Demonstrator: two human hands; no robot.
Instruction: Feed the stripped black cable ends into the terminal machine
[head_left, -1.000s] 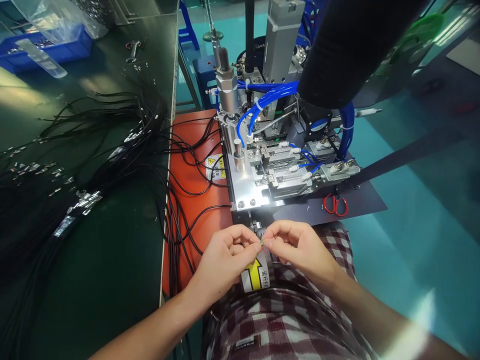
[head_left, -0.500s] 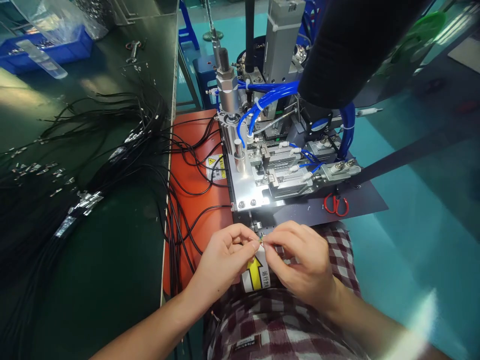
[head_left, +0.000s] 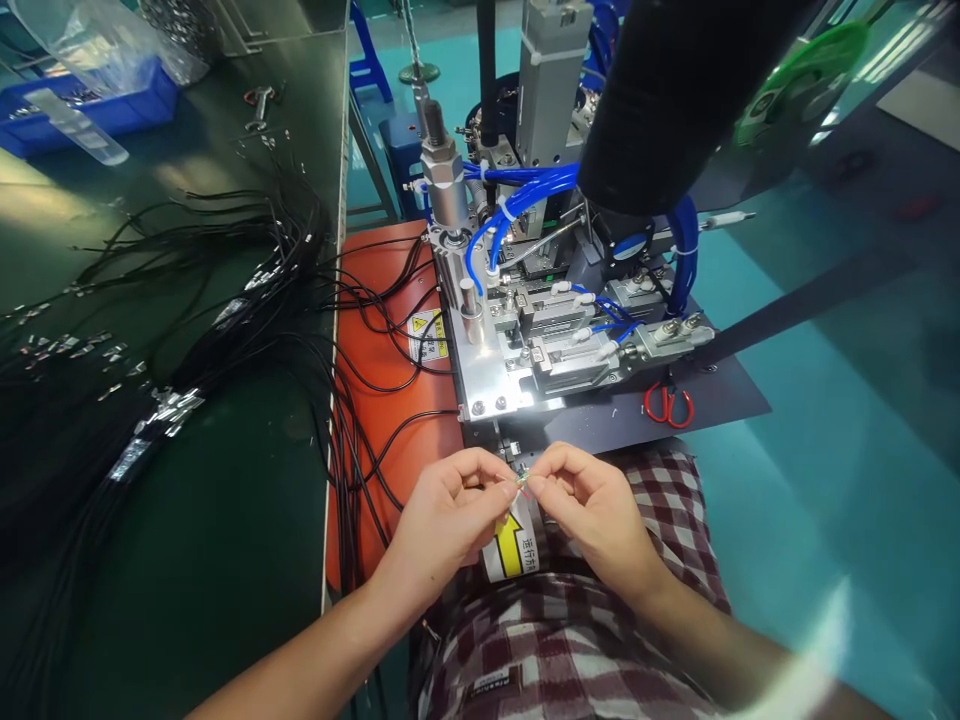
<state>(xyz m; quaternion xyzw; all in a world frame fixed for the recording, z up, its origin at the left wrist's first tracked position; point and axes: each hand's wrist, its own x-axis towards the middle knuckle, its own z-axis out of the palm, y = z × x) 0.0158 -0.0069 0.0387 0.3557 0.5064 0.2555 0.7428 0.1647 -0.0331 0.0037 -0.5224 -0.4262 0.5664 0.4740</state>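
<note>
Just in front of the machine [head_left: 487, 375], my two hands meet fingertip to fingertip. My left hand [head_left: 457, 510] is closed in a pinch at the end of thin coloured wires [head_left: 523, 482]. Thumb and forefinger of my right hand [head_left: 589, 510] pinch the same fine strands from the other side. Green and reddish tints show between the fingertips; the rest is hidden by the fingers. Below them is a white label with a yellow arrow [head_left: 510, 550]. Black cables [head_left: 349, 480] run over the orange board [head_left: 390, 390] beside my left hand.
Bundles of black cables [head_left: 225, 345] with bare silvery ends lie on the dark green table [head_left: 247, 520] at left. Farther back are a blue bin [head_left: 142, 100] and a wrench [head_left: 260, 108]. Red-handled scissors [head_left: 670, 405] lie right of the machine, and a black tube [head_left: 652, 110] hangs above it.
My right hand has turned, its thumb and fingers drawn closer together on the wires. My left hand stays almost in place. The view has shifted slightly.
</note>
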